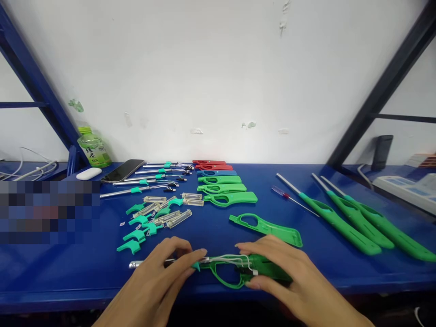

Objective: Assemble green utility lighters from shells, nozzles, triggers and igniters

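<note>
One pinch from the left hand [166,270] on a silver rod [136,264], thumb and fingers closed round it by a teal trigger [196,266]. Right hand [289,268] clamped on a green half-shell [267,267], thumb on the near side, fingers on the far side. White wires [231,259] running from rod over shell to a black connector [243,271].

Location: front edge of the blue table [85,277], centre. Finger loop of the shell right at that edge; can't tell if resting on it or held just above. Both wrists across the edge.

Room to move: tight behind the right hand, with a loose green half [277,230] near the fingertips, inner side up. Left hand just in front of the loose teal triggers [132,246], mixed with clear tubes [180,219]. More room to the right: strip of blue surface between right hand and three green lighters [344,229], all slanting, rods toward the wall. Screwdriver [281,192] just beside the nearest rod. More surface at front left too.

Back edge: wired rods [126,192] in a row, then handle parts, red [214,167], blue [221,173] and green [235,198]. Phone [124,170], white case [89,173] and bottle [93,150] at back left corner.
</note>
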A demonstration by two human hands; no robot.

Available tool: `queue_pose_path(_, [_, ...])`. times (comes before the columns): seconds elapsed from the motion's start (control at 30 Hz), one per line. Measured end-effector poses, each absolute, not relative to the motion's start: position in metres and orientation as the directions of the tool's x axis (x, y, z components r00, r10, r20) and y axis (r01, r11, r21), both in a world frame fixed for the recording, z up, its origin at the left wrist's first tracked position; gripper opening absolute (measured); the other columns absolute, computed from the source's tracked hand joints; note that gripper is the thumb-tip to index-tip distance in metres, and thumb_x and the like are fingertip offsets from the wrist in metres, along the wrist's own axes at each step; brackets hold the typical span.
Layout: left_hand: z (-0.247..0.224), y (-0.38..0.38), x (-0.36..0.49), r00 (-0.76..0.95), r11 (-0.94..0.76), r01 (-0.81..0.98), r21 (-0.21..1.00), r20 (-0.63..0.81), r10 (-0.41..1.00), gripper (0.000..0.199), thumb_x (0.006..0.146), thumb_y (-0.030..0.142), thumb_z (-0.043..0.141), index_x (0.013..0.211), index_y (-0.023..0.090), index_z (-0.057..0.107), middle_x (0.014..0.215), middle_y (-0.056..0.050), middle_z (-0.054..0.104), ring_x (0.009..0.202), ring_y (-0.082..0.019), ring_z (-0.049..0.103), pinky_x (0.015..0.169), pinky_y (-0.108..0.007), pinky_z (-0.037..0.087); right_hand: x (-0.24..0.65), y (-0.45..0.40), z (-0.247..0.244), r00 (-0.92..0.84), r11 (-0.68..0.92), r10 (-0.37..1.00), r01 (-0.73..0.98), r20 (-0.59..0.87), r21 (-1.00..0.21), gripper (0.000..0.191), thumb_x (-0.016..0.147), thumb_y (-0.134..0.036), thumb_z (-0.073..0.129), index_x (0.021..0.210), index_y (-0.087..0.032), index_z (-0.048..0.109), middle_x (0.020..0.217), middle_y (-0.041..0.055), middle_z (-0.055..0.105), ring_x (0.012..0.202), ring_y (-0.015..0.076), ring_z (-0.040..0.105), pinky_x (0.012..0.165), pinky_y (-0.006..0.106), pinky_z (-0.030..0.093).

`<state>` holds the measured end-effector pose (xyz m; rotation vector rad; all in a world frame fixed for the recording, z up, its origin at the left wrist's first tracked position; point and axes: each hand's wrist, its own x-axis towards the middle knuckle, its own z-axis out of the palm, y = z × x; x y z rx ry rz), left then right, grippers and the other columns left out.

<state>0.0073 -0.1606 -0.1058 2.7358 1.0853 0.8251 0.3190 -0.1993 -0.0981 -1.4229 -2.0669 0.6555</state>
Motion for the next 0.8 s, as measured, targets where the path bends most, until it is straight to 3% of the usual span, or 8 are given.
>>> queue_pose_path(0.3, [-0.108,-0.159,0.007,0.623,-0.756,0.599,0.263,0.44,0.647,0.046,0.107,0.015,0.046,0.145,0.038,0.059,0.124,-0.004,0.065,0.106,-0.014,0.069,0.087,-0.021,0.059,0.317,-0.197,-0.091,-0.354,0.382,0.915,0.611,0.192,-0.694,0.028,0.099,-0.048,0.07,0.127,-0.042,0.072,0.123,-0.0046,0.075,0.115,0.0157,0.069,0.102,0.024,0.054])
queue_pose_path(0.53, [-0.1,-0.163,0.009,0.618,-0.75,0.595,0.289,0.432,0.657,0.052,0.106,0.01,0.043,0.147,0.037,0.06,0.122,-0.005,0.067,0.103,-0.015,0.07,0.086,-0.023,0.06,0.317,-0.197,-0.094,-0.361,0.398,0.91,0.616,0.206,-0.679,0.027,0.1,-0.045,0.069,0.128,-0.042,0.072,0.124,-0.0034,0.075,0.116,0.0174,0.068,0.102,0.026,0.055])
queue_pose_path(0.63, [-0.099,-0.164,0.009,0.617,-0.743,0.602,0.292,0.421,0.665,0.056,0.104,0.007,0.043,0.148,0.039,0.058,0.124,-0.004,0.066,0.103,-0.014,0.069,0.084,-0.021,0.06,0.317,-0.198,-0.094,-0.364,0.416,0.903,0.617,0.228,-0.668,0.027,0.101,-0.044,0.068,0.127,-0.04,0.073,0.123,-0.0011,0.075,0.115,0.0193,0.07,0.1,0.029,0.056])
queue_pose_path(0.8, [-0.094,-0.162,0.014,0.588,-0.749,0.583,0.316,0.473,0.657,0.055,0.101,0.004,0.042,0.134,0.038,0.07,0.116,-0.003,0.067,0.091,-0.01,0.068,0.076,-0.016,0.057,0.318,-0.198,-0.092,-0.378,0.438,0.894,0.617,0.241,-0.654,0.027,0.102,-0.042,0.068,0.128,-0.041,0.073,0.123,-0.002,0.075,0.114,0.0176,0.07,0.1,0.027,0.056])
